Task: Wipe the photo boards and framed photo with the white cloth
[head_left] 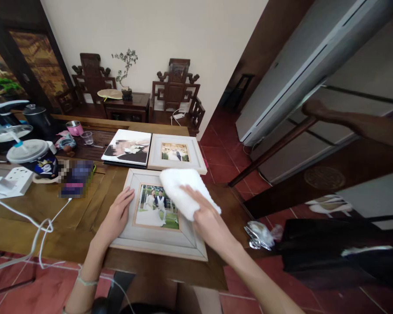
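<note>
A picture frame [157, 242] with a wide pale border and a photo of two people lies flat on the wooden table in front of me. My left hand [118, 213] rests on its left border, fingers stretched out toward the photo. With my right hand [205, 213] I press a folded white cloth [183, 183] onto the frame's upper right part. The cloth covers that corner and a bit of the photo's right edge. My right fingers lie on top of the cloth, and its underside is hidden.
Behind the frame lie a photo album [131, 148] and a second pale picture frame [198, 159]. To the left are a lidded cup [36, 159], a blurred phone [77, 179] and a white cable [47, 226]. A wooden chair [291, 192] stands at the right.
</note>
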A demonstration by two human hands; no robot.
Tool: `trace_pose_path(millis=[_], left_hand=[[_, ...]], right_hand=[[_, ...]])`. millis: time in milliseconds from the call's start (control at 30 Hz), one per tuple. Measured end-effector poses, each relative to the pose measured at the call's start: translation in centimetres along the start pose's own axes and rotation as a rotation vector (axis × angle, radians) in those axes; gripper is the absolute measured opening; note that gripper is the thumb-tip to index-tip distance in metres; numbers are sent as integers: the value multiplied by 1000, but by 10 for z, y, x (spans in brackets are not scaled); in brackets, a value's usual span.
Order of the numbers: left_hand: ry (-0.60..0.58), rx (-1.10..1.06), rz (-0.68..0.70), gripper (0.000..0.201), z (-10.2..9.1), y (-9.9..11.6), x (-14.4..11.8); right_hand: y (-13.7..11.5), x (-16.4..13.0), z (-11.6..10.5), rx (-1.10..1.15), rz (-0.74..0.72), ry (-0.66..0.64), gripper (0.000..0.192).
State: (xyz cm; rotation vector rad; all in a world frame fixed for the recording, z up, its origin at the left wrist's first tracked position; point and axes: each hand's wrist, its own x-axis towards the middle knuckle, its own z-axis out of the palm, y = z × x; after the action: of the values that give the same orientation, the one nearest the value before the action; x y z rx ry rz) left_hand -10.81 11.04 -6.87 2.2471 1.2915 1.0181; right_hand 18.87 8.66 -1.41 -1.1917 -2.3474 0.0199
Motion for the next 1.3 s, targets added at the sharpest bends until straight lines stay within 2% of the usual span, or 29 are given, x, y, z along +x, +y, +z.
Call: trace_pose_path(millis=[33, 100, 167, 233, 367, 500, 567, 633, 700, 900, 967, 1033, 1100, 1167, 1233, 1300], left_hand=[[4, -4, 2, 41, 0, -1, 0], [13, -10, 3, 41, 1, -2, -1], [21, -13, 5, 41, 1, -2, -1], [27, -17, 8, 41, 1, -1, -1], [20, -7, 1, 42, 0, 1, 0], [5, 7, -24, 43, 0, 2, 1], [0, 8, -30, 43, 0, 3, 1], [-8, 9, -27, 42, -1, 3, 1], [-13, 4, -19, 42, -2, 2, 1], [4, 7, 28, 43, 0, -4, 1], [20, 20, 42, 43, 2, -7, 1], [40, 31, 55, 43, 3, -9, 1], [46, 38, 55, 43, 4, -9, 1], [36, 39, 38, 43, 3, -8, 1], [26, 32, 15, 42, 2, -6, 2], [19, 26, -1, 41, 1, -3, 2]], right_hand=[[10, 13, 3, -48, 22, 41, 44], [23, 35, 11, -125, 29, 19, 41], [27, 48, 19, -180, 17, -96, 35], [19, 48, 24, -232, 19, -229, 30], [-20, 18, 17, -297, 27, -404, 25], [-64, -24, -8, -155, 19, -547, 17], [-77, -37, -15, -70, 40, -586, 16], [-78, -38, -14, -11, 66, -563, 20], [-67, -29, -5, 20, 87, -476, 26], [3, 28, 24, 68, 110, -211, 32], [14, 41, 26, 47, 99, -171, 34], [10, 44, 25, 10, 88, -210, 36], [-6, 36, 21, -21, 95, -291, 35], [-29, 19, 13, -25, 94, -373, 34], [-50, -2, 1, 7, 32, -458, 32], [-65, -21, -8, 56, -43, -491, 32]])
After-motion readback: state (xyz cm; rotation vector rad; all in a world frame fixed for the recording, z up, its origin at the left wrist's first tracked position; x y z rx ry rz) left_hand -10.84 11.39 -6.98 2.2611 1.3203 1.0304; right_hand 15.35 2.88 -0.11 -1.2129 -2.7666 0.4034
